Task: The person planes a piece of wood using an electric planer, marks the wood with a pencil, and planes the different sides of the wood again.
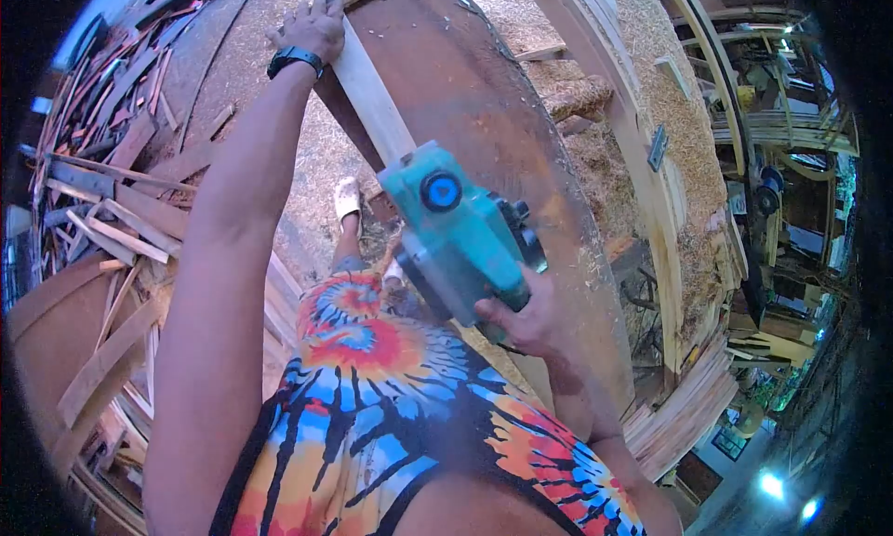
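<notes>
My right hand grips the rear handle of a teal electric hand planer with a round blue-centred knob on top. The planer rests over the near end of a long pale wood strip, hiding that end. Along the left edge of a brown worktable lies the strip. At its far end, my left hand, with a dark watch on the wrist, lies over the wood with its fingers stretched out. The planer's underside is hidden from view.
Scrap wood is heaped on the left. Long planks run along the right, with wood shavings around them. Stacked boards stand at lower right. My shoe shows on the shaving-strewn floor left of the table.
</notes>
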`<state>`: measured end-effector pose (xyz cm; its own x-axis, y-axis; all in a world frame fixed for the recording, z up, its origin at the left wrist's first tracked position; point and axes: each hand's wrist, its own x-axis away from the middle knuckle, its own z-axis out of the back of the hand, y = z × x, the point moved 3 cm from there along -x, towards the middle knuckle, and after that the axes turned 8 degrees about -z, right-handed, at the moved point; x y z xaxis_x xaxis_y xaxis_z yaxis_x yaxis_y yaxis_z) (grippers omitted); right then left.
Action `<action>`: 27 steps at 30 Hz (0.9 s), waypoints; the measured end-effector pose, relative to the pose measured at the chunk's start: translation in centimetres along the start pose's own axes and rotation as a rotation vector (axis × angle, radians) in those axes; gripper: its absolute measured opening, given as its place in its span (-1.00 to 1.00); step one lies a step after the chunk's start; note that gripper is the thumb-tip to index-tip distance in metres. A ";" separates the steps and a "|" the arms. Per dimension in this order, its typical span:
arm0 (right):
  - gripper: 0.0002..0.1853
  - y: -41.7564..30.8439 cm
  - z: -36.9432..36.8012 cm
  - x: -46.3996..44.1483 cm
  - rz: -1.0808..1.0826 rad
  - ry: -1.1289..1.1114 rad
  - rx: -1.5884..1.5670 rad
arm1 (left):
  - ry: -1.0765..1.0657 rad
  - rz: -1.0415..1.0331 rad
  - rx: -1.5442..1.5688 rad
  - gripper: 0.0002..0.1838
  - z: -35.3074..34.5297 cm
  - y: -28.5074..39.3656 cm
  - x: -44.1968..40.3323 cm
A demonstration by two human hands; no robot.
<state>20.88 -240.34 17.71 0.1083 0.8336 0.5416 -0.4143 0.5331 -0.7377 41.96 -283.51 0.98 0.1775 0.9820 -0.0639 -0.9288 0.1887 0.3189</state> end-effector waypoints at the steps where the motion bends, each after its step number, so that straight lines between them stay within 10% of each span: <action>1: -0.51 0.3 -0.4 -0.3 0.018 -0.008 -0.010 | -0.023 -0.001 -0.007 -0.35 0.4 0.0 0.1; 27: -0.53 -0.6 -1.9 -3.3 0.027 0.020 0.063 | -0.012 0.007 -0.040 -0.33 0.0 0.1 0.1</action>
<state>22.50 -243.13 15.57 0.1141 0.8509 0.5128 -0.4731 0.5005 -0.7250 41.87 -283.35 1.04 0.1749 0.9833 -0.0500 -0.9422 0.1819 0.2813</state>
